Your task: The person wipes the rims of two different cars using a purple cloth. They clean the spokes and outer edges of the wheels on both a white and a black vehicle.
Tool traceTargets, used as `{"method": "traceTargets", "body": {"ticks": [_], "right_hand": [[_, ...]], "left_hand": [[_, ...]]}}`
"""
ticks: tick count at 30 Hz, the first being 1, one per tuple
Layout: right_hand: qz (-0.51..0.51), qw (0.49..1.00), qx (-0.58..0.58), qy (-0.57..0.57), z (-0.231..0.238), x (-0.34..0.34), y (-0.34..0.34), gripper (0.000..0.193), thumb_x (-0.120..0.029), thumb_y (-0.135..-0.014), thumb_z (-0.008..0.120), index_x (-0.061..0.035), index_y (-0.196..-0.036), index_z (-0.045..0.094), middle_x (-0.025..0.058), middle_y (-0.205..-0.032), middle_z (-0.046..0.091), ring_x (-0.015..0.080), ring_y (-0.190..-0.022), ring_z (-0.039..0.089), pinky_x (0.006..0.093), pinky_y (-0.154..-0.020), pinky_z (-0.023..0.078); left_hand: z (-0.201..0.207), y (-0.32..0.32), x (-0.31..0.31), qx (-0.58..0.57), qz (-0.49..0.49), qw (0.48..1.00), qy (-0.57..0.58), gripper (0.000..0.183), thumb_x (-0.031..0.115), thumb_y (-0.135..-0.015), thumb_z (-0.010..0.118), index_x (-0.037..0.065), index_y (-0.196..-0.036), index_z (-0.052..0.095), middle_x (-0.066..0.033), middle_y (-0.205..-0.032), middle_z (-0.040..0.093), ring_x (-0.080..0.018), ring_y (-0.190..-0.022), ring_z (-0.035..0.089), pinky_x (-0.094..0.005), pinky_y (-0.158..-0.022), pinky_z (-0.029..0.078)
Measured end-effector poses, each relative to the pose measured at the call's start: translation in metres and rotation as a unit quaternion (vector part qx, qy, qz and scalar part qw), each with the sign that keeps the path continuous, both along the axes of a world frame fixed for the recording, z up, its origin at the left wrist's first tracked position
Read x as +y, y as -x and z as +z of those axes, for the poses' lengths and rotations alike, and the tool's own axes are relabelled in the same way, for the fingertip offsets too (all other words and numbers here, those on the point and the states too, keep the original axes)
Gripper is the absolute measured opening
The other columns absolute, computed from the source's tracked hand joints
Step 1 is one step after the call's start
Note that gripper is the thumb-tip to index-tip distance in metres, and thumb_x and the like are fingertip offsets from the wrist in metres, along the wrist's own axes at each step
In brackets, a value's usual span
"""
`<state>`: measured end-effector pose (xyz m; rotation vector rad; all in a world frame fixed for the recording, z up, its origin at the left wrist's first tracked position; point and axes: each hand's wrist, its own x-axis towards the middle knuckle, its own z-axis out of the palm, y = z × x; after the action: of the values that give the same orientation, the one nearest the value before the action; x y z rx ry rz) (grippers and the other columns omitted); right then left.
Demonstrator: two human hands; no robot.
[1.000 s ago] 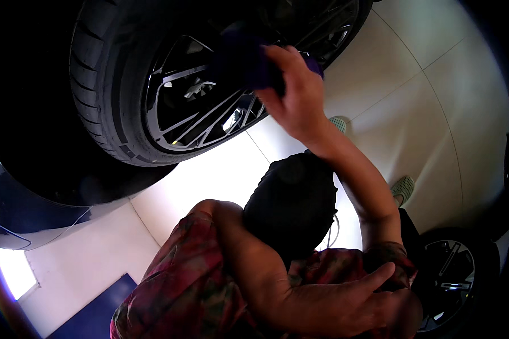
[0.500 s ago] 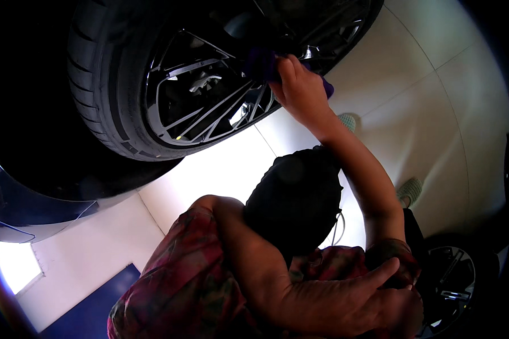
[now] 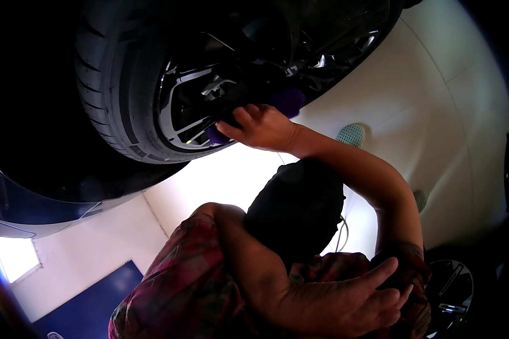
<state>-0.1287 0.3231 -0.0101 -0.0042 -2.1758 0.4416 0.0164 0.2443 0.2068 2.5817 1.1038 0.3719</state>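
Observation:
My right hand (image 3: 263, 127) presses a purple cloth (image 3: 288, 103) against the lower spokes of a car wheel (image 3: 178, 104). Part of the cloth sticks out past the knuckles, and another bit shows under the fingertips near the rim's bottom edge. The rim has black and silver spokes inside a black tyre (image 3: 116, 96), with a brake part behind them. At the lower right, my left hand (image 3: 356, 299) holds nothing; its thumb stands apart from the fingers, close to my right sleeve.
Dark car bodywork (image 3: 39, 186) curves at the left. A dark rounded shape (image 3: 294, 209) lies between my arms. Light tiled floor (image 3: 401, 113) carries a pale green perforated shoe (image 3: 350, 135). Another wheel (image 3: 449, 291) is at the lower right, a blue mat (image 3: 96, 302) at the lower left.
My right hand has slid left and down across the spokes with the purple cloth, toward the rim's lower edge. My left hand stays almost where it was.

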Motion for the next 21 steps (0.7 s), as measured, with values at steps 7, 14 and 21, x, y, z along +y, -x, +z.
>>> {"method": "traceTargets", "body": {"ticks": [7, 14, 21], "right_hand": [[-0.110, 0.976, -0.188, 0.024, -0.019, 0.019, -0.042, 0.070, -0.012, -0.078, 0.071, -0.0213, -0.141, 0.041, 0.0094, -0.091, 0.050, 0.0184, -0.075, 0.059, 0.0259, -0.050, 0.050], [-0.176, 0.940, -0.172, 0.236, -0.036, 0.044, -0.083, 0.055, -0.010, -0.075, 0.073, -0.0182, -0.126, 0.058, 0.0071, -0.086, 0.061, 0.0231, -0.070, 0.064, 0.0321, -0.060, 0.055], [-0.115, 0.985, 0.035, 0.126, 0.015, 0.030, -0.042, 0.062, -0.014, -0.066, 0.079, -0.0215, -0.123, 0.056, 0.0046, -0.081, 0.051, 0.0175, -0.064, 0.054, 0.0272, -0.049, 0.045]], "left_hand": [[0.004, 0.016, -0.002, 0.013, -0.002, 0.999, -0.032, 0.014, 0.011, -0.093, 0.038, 0.011, -0.090, 0.052, 0.0019, -0.094, 0.045, -0.0122, -0.086, 0.046, -0.0363, -0.097, 0.038], [0.007, 0.013, -0.008, 0.006, 0.012, 1.000, -0.014, 0.009, 0.014, -0.091, 0.043, 0.011, -0.087, 0.050, 0.0027, -0.081, 0.040, -0.0121, -0.076, 0.041, -0.0364, -0.097, 0.037], [0.013, 0.028, 0.006, 0.007, -0.022, 1.000, -0.020, 0.017, 0.014, -0.091, 0.040, 0.007, -0.096, 0.055, 0.0031, -0.074, 0.036, -0.0114, -0.074, 0.042, -0.0397, -0.101, 0.039]]}}
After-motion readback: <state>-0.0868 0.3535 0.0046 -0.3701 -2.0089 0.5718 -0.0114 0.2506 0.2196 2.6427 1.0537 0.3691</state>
